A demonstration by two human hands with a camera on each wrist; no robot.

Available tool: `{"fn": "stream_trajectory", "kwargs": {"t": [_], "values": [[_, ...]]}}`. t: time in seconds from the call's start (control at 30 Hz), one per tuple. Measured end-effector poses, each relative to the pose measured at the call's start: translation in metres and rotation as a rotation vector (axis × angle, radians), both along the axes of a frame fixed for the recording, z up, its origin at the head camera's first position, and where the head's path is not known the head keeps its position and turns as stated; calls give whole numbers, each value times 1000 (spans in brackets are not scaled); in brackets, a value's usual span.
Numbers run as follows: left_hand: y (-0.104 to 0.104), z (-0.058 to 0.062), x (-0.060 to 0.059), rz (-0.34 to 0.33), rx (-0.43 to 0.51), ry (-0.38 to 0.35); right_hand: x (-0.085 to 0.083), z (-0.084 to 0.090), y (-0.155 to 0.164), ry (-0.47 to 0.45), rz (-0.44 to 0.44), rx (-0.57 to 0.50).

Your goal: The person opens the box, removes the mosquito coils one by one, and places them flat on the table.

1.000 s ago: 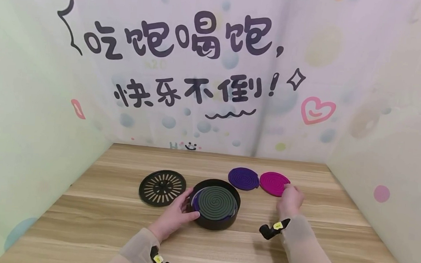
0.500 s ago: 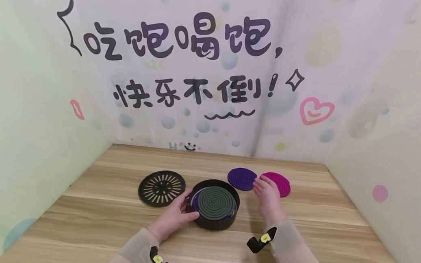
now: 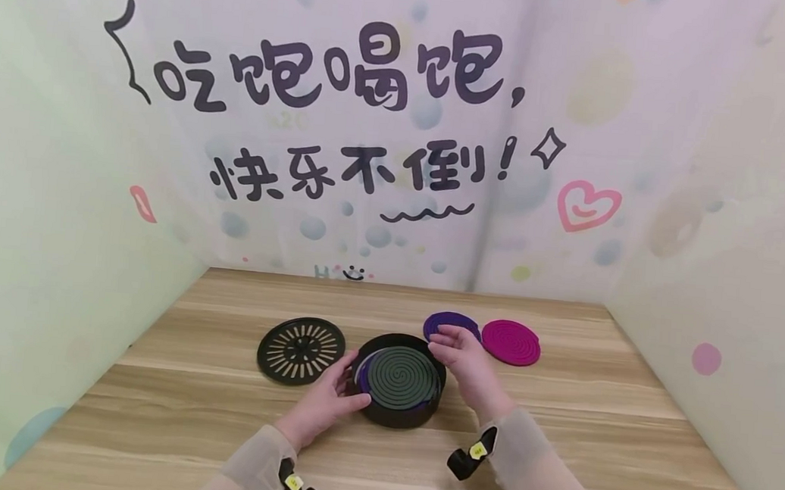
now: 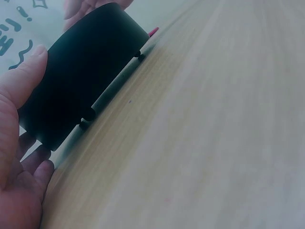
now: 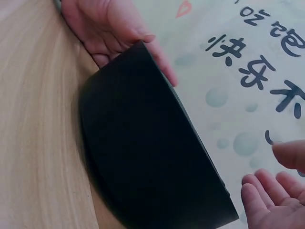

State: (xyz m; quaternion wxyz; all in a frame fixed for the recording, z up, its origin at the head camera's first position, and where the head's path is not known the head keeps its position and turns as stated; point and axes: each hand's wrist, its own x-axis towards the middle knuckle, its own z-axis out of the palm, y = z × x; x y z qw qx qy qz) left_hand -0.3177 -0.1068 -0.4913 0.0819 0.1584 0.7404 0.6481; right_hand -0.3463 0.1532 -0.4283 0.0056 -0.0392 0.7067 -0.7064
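Note:
In the head view a round black mosquito coil holder [image 3: 399,420] stands mid-table. A dark green mosquito coil [image 3: 400,378] lies in it, with purple showing at its edge. My left hand [image 3: 326,406] grips the holder's left side, thumb in front and fingers behind; the left wrist view shows this hold on the black wall [image 4: 81,76]. Over by the right rim is my right hand [image 3: 469,370], holding nothing. From the right wrist view, its loosely bent fingers [image 5: 257,191] are apart from the holder. It partly covers a purple mosquito coil [image 3: 445,321].
A pink mosquito coil [image 3: 511,342] lies at the back right, beside the purple one. Left of the holder lies a slotted black lid [image 3: 301,351] with a central knob. A printed wall cloth [image 3: 366,235] hangs behind the wooden table [image 3: 181,428].
My right hand has left the pink coil's right edge and moved left, past the purple coil, to the holder's right rim. The left hand has kept its grip on the holder.

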Motion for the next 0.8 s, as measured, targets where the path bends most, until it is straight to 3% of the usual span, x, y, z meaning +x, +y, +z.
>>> {"fn": "stream_trajectory", "kwargs": {"t": [0.27, 0.8], "values": [[0, 0, -1, -3, 5, -5, 4, 5, -10, 20, 57, 177], [1, 3, 1, 14, -17, -4, 1, 5, -21, 26, 78, 347]]}}
